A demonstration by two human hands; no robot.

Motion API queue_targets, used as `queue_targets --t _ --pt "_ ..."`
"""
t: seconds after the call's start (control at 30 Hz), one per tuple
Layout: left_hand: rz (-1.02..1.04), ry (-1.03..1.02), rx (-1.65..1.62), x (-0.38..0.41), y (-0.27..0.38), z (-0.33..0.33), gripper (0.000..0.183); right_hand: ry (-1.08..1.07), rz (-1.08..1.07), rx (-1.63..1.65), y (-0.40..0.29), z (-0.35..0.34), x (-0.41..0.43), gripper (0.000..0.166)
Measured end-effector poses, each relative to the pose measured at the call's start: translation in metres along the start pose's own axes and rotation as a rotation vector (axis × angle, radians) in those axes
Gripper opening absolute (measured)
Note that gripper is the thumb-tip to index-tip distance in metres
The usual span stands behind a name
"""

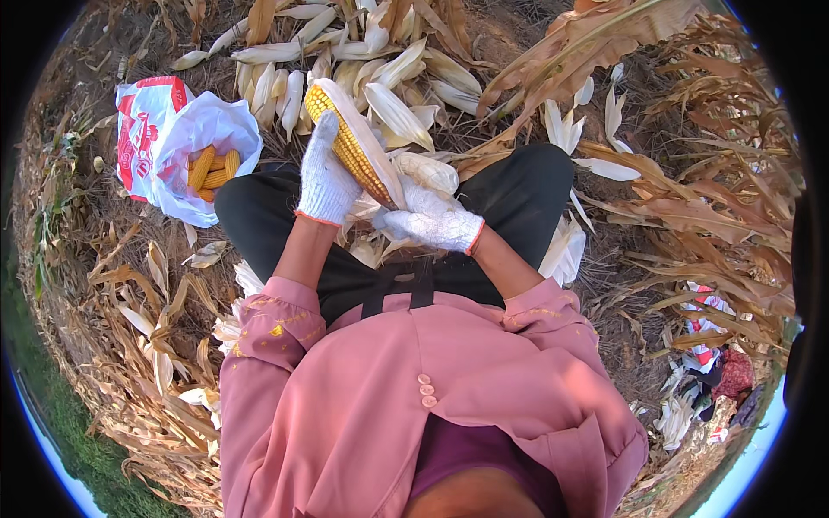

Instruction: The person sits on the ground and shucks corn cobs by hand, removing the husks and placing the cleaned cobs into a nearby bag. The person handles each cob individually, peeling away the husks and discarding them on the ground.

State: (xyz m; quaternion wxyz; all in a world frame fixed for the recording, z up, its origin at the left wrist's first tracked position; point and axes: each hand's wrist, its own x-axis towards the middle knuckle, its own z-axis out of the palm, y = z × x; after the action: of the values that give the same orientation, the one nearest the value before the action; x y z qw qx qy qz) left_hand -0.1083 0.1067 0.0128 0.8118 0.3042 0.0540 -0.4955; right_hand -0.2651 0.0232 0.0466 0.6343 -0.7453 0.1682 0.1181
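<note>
In front of me is a partly husked ear of yellow corn [353, 147], tilted with its tip away to the upper left. Pale husk still covers its right side. My left hand [327, 178], in a white knit glove with an orange cuff, grips the ear along its bared kernels, thumb toward the tip. At the lower end, my right hand [432, 217], gloved the same way, holds the base and husk; its fingers are partly hidden. A pale husked piece [424, 171] lies just beyond the right hand. Loose husks [369, 249] lie between my legs.
A white and red plastic bag [217, 123] stands open at left with several bare corn cobs [210, 168] inside. Unhusked ears [395, 78] are heaped ahead. Dry corn stalks and leaves [686, 213] crowd the right side. Farther right lie another bag [703, 324] and red cloth [733, 374].
</note>
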Motion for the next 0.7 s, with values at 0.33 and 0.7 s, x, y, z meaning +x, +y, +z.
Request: queue_targets --t 0.33,0.7 --pt "0.009 -0.017 -0.006 -0.003 -0.001 0.001 0.062 0.275 -0.227 -0.615 0.048 0.009 0.005 0.031" --pt "-0.159 -0.044 0.025 -0.026 -0.001 0.004 0.054 0.424 -0.35 -0.929 0.046 -0.061 0.006 0.021"
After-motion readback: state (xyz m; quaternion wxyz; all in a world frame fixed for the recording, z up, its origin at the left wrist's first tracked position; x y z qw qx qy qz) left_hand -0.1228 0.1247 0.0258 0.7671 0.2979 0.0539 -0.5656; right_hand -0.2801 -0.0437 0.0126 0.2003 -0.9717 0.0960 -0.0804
